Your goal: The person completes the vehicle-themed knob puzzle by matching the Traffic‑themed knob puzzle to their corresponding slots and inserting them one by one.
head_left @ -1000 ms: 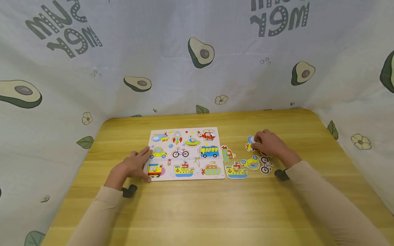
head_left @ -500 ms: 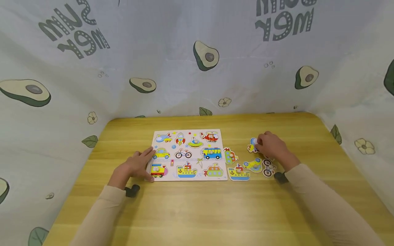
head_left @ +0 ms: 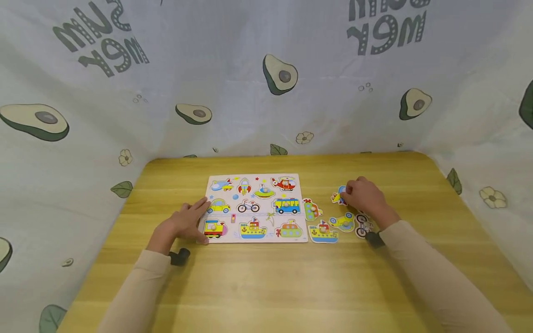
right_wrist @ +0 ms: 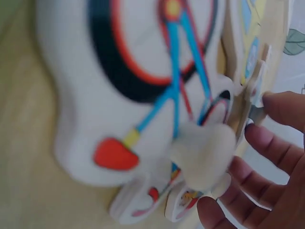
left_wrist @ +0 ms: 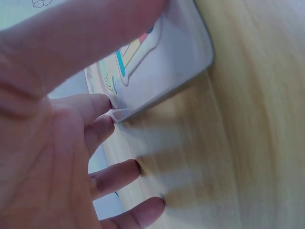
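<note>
Blue and yellow paint shows on the small piece [head_left: 338,196] that lies immediately left of the right hand [head_left: 368,196], the nearer of the two. Thumb and finger of this hand seem to pinch it, with little opening between them. The visible part slants; since the fingers cover the rest, I cannot tell its full long axis. Well to its left lies the board [head_left: 231,237], long side running left to right; this leftward gap is, I judge, the relation that matters. The left hand [head_left: 187,222], fingers spread and holding nothing, rests at the board's far left edge. Nearer to the person, the submarine piece [head_left: 311,210], ship piece [head_left: 323,232], car piece [head_left: 339,221] and bicycle piece [head_left: 363,225] lie between the board and the right wrist. All this is on a yellowish, wood-grained tabletop [head_left: 266,286]; behind it hangs pale cloth [head_left: 233,78] printed with avocados.
</note>
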Motion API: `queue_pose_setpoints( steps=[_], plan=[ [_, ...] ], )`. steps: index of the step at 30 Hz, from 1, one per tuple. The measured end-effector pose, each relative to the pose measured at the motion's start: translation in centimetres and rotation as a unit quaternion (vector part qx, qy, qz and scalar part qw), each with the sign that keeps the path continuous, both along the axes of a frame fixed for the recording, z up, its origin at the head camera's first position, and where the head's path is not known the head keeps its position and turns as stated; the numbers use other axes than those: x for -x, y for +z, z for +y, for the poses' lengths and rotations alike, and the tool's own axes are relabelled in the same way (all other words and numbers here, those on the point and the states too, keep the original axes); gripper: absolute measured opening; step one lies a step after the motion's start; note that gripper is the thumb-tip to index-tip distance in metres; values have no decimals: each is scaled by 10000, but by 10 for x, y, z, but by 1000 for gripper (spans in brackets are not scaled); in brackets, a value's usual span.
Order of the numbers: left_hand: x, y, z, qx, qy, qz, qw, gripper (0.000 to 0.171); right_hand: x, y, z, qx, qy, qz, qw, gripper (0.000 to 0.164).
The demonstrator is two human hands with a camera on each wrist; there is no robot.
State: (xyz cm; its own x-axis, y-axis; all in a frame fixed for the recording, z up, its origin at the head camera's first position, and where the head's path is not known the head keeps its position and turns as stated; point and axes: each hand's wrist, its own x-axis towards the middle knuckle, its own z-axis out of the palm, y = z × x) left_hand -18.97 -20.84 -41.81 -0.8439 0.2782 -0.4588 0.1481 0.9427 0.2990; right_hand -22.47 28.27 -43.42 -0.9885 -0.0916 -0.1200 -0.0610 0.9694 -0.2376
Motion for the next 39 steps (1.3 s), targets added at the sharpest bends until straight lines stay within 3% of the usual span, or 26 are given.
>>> queue_pose_setpoints(
  steps=[19, 23, 29, 34, 39],
  plan=[
    [-2, 7, 3, 0, -134, -136, 9998, 113, 2, 4, -1, 169, -213, -156, 9995, 28],
    [-1, 7, 5, 105, -179, -165, 9996, 114, 5, 7, 1, 163, -42, -226, 9996, 24],
    [1, 7, 5, 181, -176, -90, 9996, 112, 13, 13, -2, 110, 265, 15, 9996, 20],
    [-3, 4, 5, 50, -299, 85, 9995, 108, 15, 18, -16, 17, 493, 209, 9986, 19],
    [-4, 1, 7, 56, -313, 224, 9992, 107, 22, 23, -40, 199, 474, 301, 9982, 19]
  ],
)
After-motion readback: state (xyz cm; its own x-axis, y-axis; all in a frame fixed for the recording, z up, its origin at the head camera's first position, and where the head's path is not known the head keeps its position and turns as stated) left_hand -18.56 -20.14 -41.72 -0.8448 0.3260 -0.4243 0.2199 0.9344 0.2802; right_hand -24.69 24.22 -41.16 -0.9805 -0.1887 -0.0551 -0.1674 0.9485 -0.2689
